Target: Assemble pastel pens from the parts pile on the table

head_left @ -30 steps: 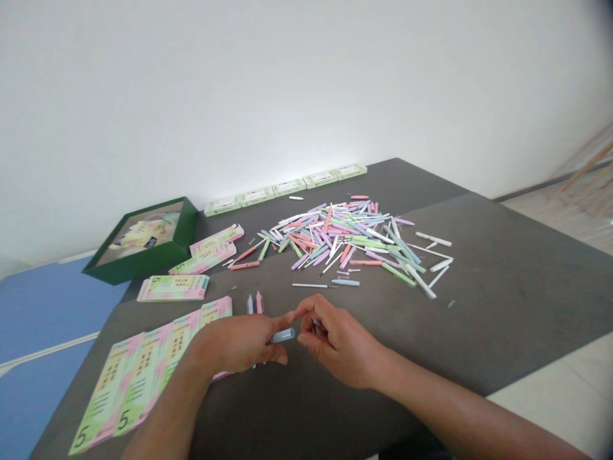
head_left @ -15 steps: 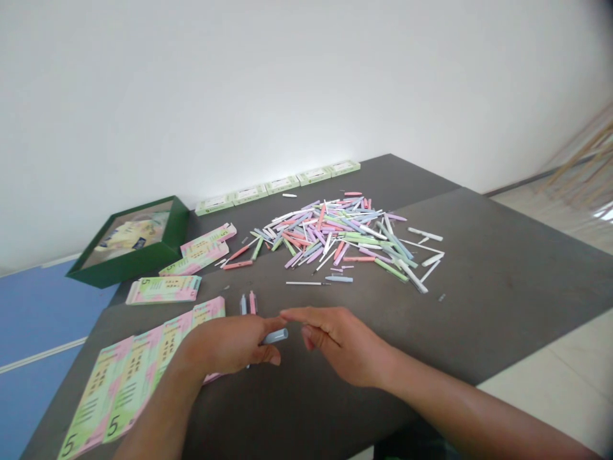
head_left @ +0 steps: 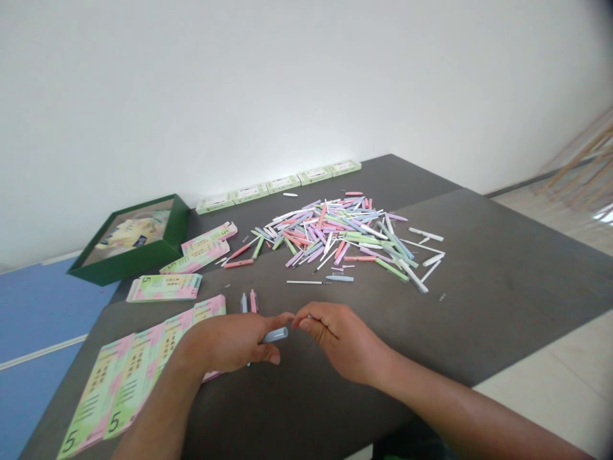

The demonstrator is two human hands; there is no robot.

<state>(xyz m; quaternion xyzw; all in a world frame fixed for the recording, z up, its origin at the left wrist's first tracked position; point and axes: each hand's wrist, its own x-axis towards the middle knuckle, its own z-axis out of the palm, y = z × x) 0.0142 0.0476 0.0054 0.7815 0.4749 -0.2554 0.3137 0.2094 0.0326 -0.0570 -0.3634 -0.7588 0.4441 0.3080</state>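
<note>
The left hand [head_left: 225, 342] is clamped on a pale blue pen barrel [head_left: 276, 335]; the right hand [head_left: 342, 340] pinches what looks like a tiny piece [head_left: 309, 317] (too small to make out) in its fingertips; the two hands sit just beside each other near the front edge of the dark table [head_left: 502, 300]; two short pen pieces [head_left: 248, 302] lie just ahead, a heap of pastel pen parts [head_left: 335, 236] beyond them, printed cards [head_left: 138, 370] along the left edge.

A pile of pastel pen parts [head_left: 335, 236] is obstructing passage ahead of the right hand [head_left: 342, 338]; printed cards [head_left: 134, 377] are crowding the left hand [head_left: 225, 342], while the bench [head_left: 507, 287] is offering passage rightward.
</note>
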